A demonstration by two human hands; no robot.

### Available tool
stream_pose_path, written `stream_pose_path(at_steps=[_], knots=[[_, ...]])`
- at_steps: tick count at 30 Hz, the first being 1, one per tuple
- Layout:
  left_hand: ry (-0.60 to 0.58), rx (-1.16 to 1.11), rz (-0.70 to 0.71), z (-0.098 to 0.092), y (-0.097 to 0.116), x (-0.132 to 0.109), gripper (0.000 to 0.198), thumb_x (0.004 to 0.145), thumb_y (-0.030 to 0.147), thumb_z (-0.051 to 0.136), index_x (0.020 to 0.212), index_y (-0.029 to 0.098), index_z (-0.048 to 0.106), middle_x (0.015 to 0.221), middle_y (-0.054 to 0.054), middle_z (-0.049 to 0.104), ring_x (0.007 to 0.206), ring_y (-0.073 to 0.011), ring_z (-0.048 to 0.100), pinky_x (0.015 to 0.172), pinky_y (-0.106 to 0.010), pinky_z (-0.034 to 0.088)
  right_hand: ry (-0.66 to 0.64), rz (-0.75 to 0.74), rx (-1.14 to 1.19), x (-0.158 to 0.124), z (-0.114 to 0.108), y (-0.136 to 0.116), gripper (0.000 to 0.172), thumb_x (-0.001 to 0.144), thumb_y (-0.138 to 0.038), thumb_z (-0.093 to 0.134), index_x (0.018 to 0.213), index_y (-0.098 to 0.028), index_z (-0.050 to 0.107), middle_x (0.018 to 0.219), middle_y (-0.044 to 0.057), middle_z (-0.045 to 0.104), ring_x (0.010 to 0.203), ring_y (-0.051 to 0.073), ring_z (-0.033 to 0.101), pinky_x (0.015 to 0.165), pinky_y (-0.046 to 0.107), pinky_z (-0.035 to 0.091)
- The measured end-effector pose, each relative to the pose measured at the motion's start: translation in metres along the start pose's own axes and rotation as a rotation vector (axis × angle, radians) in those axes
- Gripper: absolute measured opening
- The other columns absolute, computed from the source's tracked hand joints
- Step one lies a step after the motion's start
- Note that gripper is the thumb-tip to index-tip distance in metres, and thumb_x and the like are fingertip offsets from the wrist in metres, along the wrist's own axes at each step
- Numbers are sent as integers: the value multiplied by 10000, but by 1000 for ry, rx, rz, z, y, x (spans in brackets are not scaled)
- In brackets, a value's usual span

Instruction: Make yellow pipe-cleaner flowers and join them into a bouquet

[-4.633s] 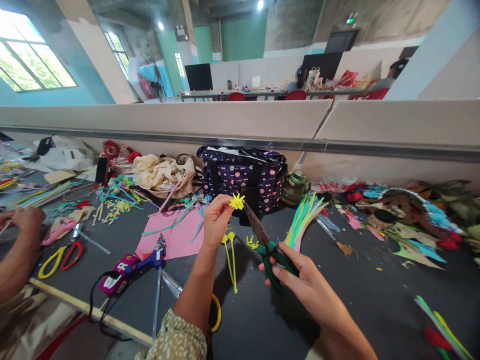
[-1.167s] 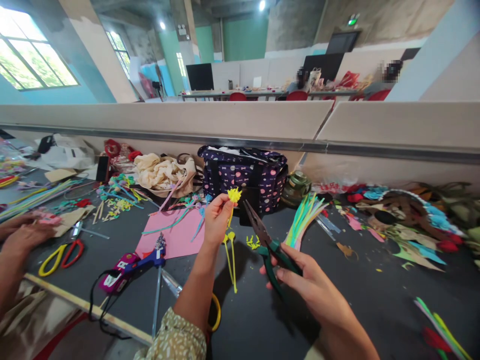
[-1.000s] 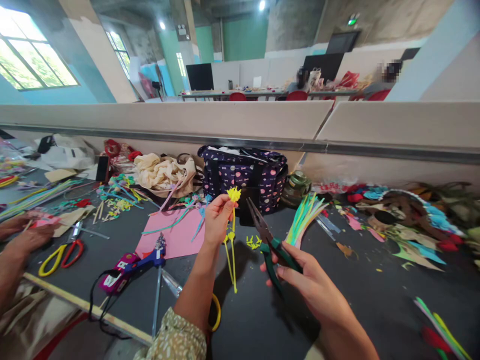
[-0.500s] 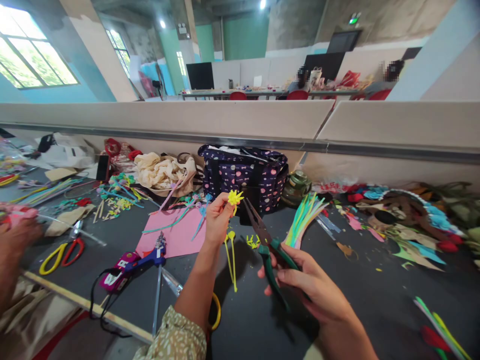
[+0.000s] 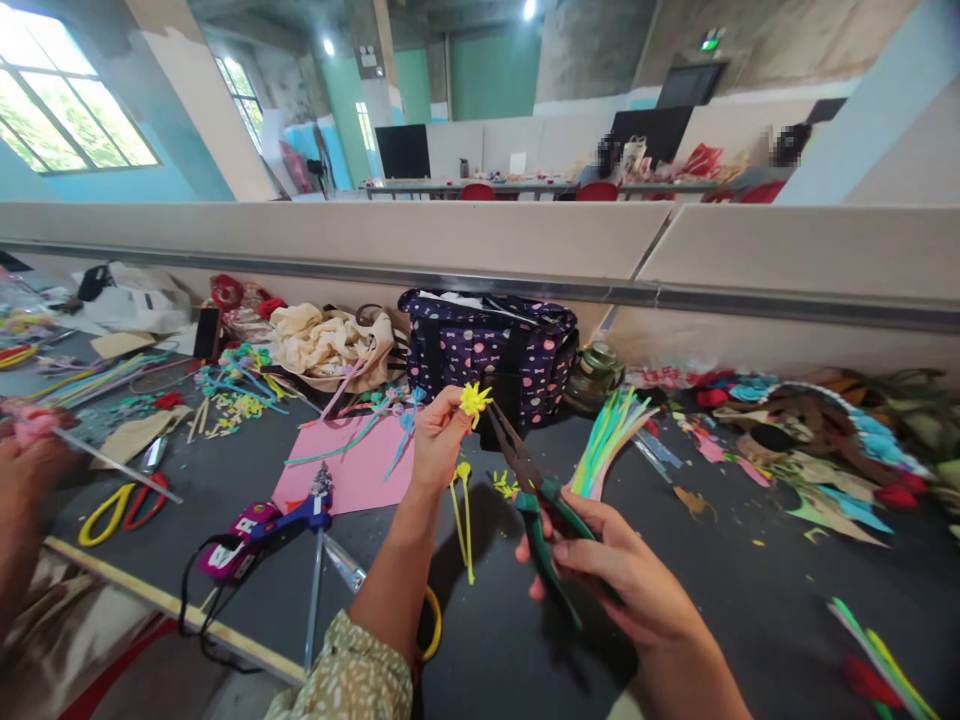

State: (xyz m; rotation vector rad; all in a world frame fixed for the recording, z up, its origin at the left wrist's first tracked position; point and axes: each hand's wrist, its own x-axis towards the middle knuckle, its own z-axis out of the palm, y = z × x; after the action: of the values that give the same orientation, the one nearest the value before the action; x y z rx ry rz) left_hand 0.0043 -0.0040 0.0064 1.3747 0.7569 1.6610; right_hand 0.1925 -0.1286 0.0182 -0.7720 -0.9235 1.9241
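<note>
Between the fingertips of my left hand is a small yellow flower with pointed petals. My right hand is wrapped round the green handles of long-nose pliers, whose dark jaws reach up to the flower's right edge. Whether the tips grip a petal I cannot make out. Below the flower, two yellow stems with rounded heads lie on the dark table. Short yellow clippings are scattered beside them. A bundle of coloured pipe cleaners lies just beyond my right hand.
A glue gun rests near a pink sheet. Scissors lie further left, by another person's hand. A patterned dark bag and a green jar stand at the back. Felt scraps lie on the right.
The plier tips now reach the flower's edge, where a small gap showed before. The flower has turned slightly. At the left, the other person's hand has shifted with its rod.
</note>
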Motion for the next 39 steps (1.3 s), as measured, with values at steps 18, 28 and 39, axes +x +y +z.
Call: stream_pose_path(at_steps=[18,28,39], knots=[[-17,75,58,-2,1,0,69,815,242,653,802,183,687,768,-6,545,635,-98,449,542,-212,357,89,-44,-231,-2,4,-1,127,814,-231,656,856,-167,554,819,41,678,623,130,638,607,251,532],[0,238,142,-6,2,-1,61,811,230,639,800,189,684,826,-28,591,742,-141,519,632,-244,397,243,-160,-482,2,3,6,224,849,-390,638,954,-200,581,865,31,549,823,201,639,664,311,579],[-21,120,70,-7,-3,0,74,820,248,647,816,190,692,812,-20,569,710,-125,502,614,-232,394,130,-63,-280,-2,2,0,145,806,-276,676,881,-181,596,855,45,653,767,174,625,688,309,562]])
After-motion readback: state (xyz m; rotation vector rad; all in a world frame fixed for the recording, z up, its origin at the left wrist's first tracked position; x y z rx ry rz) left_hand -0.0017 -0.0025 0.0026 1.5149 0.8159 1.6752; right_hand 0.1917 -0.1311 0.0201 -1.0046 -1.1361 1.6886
